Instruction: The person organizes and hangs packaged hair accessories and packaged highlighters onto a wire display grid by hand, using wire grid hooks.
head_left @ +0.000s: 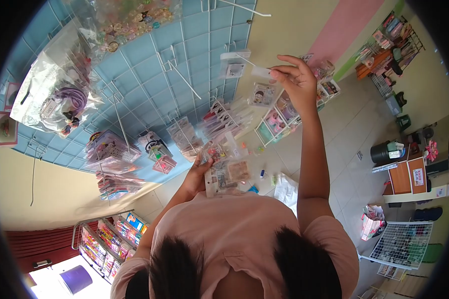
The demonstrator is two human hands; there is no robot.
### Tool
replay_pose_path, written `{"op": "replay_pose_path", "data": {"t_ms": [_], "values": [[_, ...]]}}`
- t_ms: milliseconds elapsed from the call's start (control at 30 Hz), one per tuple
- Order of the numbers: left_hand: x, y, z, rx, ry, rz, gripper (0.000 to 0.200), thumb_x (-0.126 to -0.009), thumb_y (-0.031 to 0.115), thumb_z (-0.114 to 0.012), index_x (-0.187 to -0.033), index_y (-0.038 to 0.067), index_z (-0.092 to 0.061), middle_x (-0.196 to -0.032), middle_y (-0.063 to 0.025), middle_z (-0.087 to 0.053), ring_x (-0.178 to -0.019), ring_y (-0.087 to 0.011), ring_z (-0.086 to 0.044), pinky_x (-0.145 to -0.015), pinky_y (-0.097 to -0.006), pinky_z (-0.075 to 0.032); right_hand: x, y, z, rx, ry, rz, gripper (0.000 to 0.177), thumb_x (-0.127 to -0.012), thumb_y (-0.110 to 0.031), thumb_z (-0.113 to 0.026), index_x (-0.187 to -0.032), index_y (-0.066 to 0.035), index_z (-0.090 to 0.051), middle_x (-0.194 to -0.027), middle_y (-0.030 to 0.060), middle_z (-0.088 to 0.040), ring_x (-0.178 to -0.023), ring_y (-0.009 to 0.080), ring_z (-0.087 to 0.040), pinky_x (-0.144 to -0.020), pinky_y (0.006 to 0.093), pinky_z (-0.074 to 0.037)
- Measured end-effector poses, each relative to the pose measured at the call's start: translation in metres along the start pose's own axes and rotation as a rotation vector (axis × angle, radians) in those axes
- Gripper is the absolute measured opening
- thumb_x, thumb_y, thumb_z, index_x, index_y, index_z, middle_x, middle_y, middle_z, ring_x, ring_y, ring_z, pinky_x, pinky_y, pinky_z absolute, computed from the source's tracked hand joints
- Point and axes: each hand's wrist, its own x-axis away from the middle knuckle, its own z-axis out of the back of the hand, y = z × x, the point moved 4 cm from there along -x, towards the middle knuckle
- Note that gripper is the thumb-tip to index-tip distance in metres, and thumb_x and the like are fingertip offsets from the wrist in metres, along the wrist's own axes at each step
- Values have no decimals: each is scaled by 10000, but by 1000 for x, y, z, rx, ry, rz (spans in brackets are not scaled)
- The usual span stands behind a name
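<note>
My right hand (298, 82) is raised at a wire hook on the blue grid wall. Its thumb and forefinger pinch the pale top flap of a small clear packet (263, 94), close to the hook's tip, while the other fingers are spread. Further back on that hook hangs a white-backed clear packet (234, 69). Low in front of my chest, my left hand (198, 174) is closed around the edge of several clear plastic packets (227, 175) with small items inside.
Filled packets (112, 147) hang from hooks on the blue grid wall (139, 70). Bare hooks (187, 79) jut outward. A white wire rack (279, 122) stands beyond my right hand. On the tiled floor lie a white plastic bag (286, 189) and small items. Shelves stand at right.
</note>
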Motion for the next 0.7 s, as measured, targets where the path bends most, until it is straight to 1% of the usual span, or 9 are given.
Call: {"op": "replay_pose_path", "data": {"t_ms": [67, 200, 300, 367, 500, 600, 700], "values": [[1, 1, 0, 7, -1, -9, 544, -909, 98, -490, -1394, 224, -279, -1322, -80, -434, -1203, -273, -437, -951, -473, -418, 0, 1, -1, -51, -26, -55, 331, -787, 14, -654, -1096, 14, -536, -909, 136, -666, -831, 144, -627, -728, 249, -506], [0, 3, 6, -26, 34, 12, 540, -906, 104, -498, -1386, 214, -278, -1307, -76, -447, -1195, -269, -446, -932, -477, -432, -2, 4, 0, -115, -21, -84, 343, -779, 15, -661, -1098, 16, -536, -913, 140, -661, -833, 152, -625, -724, 264, -519], [-4, 1, 13, -25, -18, -10, 580, -905, 149, -538, -1382, 240, -222, -1261, -59, -474, -1151, -248, -473, -881, -490, -441, -2, 16, 4, -178, -13, -112, 349, -773, 19, -666, -1096, 19, -536, -907, 132, -654, -831, 149, -621, -727, 266, -519], [-3, 2, 16, -33, 1, -5, 592, -904, 151, -540, -1386, 245, -210, -1266, -59, -469, -1157, -250, -467, -878, -494, -440, -1, 23, 4, -220, 5, -126, 350, -770, 25, -666, -1095, 20, -535, -897, 121, -648, -829, 147, -618, -726, 264, -518], [-1, 4, 12, -28, 7, 1, 608, -903, 160, -545, -1391, 246, -193, -1275, -59, -458, -1164, -250, -460, -877, -495, -438, -10, 42, -2, -224, -10, -102, 322, -766, 15, -678, -1061, 24, -550, -883, 100, -639, -830, 135, -609, -735, 245, -502], [1, 4, 8, -14, 62, 19, 555, -896, 119, -527, -1375, 228, -269, -1269, -61, -469, -1162, -248, -469, -892, -471, -459, -31, 60, -16, -202, 22, -69, 292, -759, -8, -700, -1018, 25, -569, -888, 86, -639, -828, 116, -599, -745, 226, -475], [-4, 2, 8, -59, 18, 16, 595, -907, 148, -532, -1389, 234, -193, -1273, -68, -455, -1155, -253, -467, -875, -482, -442, -47, 76, -34, -155, -10, 23, 304, -762, -52, -713, -1021, 19, -571, -878, 83, -641, -812, 111, -598, -742, 232, -468]]}}
